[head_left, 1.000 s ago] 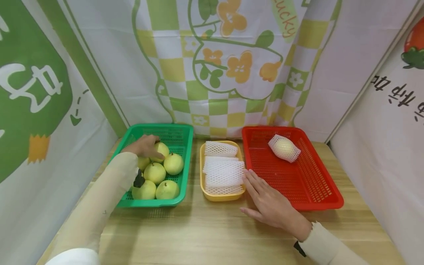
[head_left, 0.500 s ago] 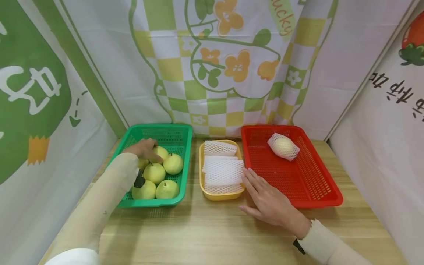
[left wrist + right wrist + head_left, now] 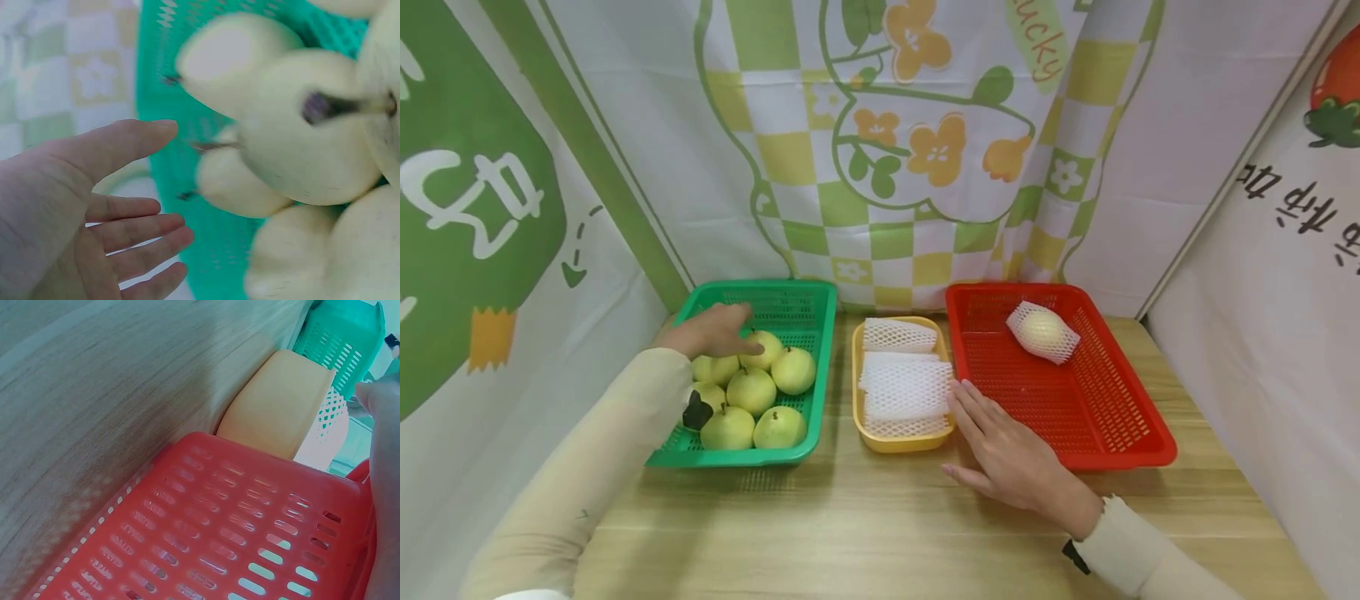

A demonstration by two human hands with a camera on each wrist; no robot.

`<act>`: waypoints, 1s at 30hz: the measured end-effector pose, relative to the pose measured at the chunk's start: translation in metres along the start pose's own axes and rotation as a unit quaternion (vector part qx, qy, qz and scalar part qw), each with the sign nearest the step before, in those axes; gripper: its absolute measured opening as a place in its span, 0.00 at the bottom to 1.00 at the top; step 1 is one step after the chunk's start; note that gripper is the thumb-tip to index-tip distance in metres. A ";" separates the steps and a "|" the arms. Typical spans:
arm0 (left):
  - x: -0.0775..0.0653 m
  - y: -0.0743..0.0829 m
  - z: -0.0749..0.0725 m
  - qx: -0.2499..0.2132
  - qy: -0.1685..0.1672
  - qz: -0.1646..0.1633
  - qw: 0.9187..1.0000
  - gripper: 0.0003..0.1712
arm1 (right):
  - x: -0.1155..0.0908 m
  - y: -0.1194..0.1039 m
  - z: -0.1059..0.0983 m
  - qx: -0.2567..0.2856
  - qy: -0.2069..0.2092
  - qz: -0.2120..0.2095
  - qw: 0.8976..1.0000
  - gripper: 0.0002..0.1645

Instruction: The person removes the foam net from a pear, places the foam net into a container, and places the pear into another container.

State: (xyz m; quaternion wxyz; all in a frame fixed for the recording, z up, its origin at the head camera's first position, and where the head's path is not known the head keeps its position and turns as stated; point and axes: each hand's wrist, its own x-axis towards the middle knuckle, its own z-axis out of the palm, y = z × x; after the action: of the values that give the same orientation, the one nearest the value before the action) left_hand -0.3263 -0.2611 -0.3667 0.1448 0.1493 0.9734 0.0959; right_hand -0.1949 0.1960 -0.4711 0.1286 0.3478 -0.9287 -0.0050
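Several yellow-green pears point(image 3: 751, 392) lie in a green basket point(image 3: 827, 333) on the left. Over the back-left pears hovers my left hand point(image 3: 703, 330); in the left wrist view its fingers are extended and spread, and they hold nothing. My right hand point(image 3: 1011, 450) has straight fingers, with the fingertips at the right edge of a yellow tray point(image 3: 904, 444), by the red basket point(image 3: 1152, 400). White foam net sleeves point(image 3: 906, 386) are stacked in that tray. One pear in a foam net point(image 3: 1043, 332) lies at the back of the red basket.
A wooden table point(image 3: 850, 525) carries the baskets and tray. Behind them hangs a patterned curtain point(image 3: 895, 192), and printed cloth walls close in both sides. The yellow tray stands between the two baskets.
My left hand has drawn back to the left and come off the back pear, uncovering more pears beneath it. The right hand has stayed in place.
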 end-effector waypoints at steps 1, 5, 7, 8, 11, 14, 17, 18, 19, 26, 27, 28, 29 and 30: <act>-0.004 0.003 -0.002 0.004 0.007 0.008 1.000 0.49 | 0.000 0.000 0.000 0.000 -0.001 0.001 1.000 0.58; -0.024 0.018 -0.008 0.020 0.036 0.046 0.998 0.48 | 0.000 0.001 0.000 -0.001 0.002 -0.001 1.000 0.57; -0.035 0.028 -0.009 0.025 0.048 0.066 0.996 0.47 | 0.000 0.001 0.000 -0.002 0.008 -0.004 1.000 0.57; -0.041 0.033 -0.009 0.026 0.052 0.076 0.995 0.46 | 0.000 0.001 0.001 -0.003 0.012 -0.006 1.000 0.57; -0.056 0.049 -0.004 0.026 0.057 0.096 0.993 0.45 | 0.001 0.001 0.001 -0.005 0.020 -0.012 1.000 0.58; -0.070 0.063 0.004 0.025 0.064 0.115 0.991 0.44 | 0.000 0.000 0.001 -0.006 0.023 -0.015 1.000 0.57; -0.082 0.074 0.014 0.020 0.074 0.140 0.987 0.44 | 0.001 0.000 0.001 -0.006 0.021 -0.014 1.000 0.57; -0.086 0.077 0.018 0.022 0.080 0.151 0.985 0.45 | 0.001 0.000 0.001 -0.006 0.020 -0.013 1.000 0.57; -0.089 0.080 0.023 0.024 0.085 0.162 0.983 0.45 | 0.001 -0.001 0.001 -0.006 0.020 -0.012 1.000 0.57; -0.101 0.096 0.064 0.063 0.141 0.234 0.960 0.46 | 0.001 -0.001 0.002 -0.005 0.019 -0.008 1.000 0.57; -0.101 0.097 0.070 0.074 0.153 0.243 0.955 0.47 | 0.001 -0.001 0.002 -0.006 0.018 -0.008 1.000 0.57; -0.101 0.099 0.077 0.088 0.165 0.250 0.950 0.47 | 0.001 -0.001 0.002 -0.006 0.017 -0.008 1.000 0.56; -0.101 0.100 0.084 0.098 0.175 0.253 0.946 0.48 | 0.001 -0.001 0.002 -0.006 0.018 -0.008 1.000 0.56; -0.101 0.101 0.090 0.105 0.183 0.257 0.943 0.49 | 0.001 -0.001 0.001 -0.006 0.018 -0.008 1.000 0.56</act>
State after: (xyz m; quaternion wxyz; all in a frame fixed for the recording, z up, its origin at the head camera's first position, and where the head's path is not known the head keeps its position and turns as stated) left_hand -0.1797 -0.1853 -0.4025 -0.0816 0.3882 0.9164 0.0528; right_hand -0.1955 0.1944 -0.4723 0.1475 0.3542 -0.9234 -0.0057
